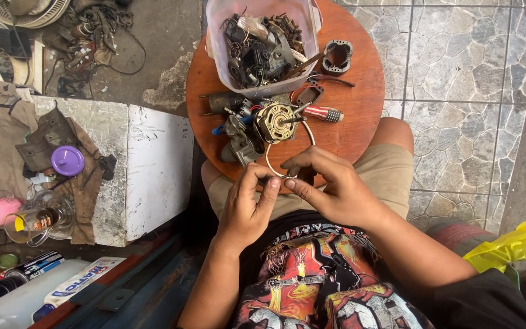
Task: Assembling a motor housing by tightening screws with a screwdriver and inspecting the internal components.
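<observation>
Both hands, left hand [248, 207] and right hand [330, 186], pinch a white wire [269, 166] looping from the motor [275, 122] at twelve o'clock. A hard tug could, I judge, snap the wire or drag the motor off the round table [360, 103].

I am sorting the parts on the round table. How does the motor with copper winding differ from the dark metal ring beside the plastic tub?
The motor is brass-coloured with a shaft and wires attached; the metal ring is dark grey and hollow. The motor lies nearer the hands, the ring at the far edge. Both rest on the round wooden table.
</observation>
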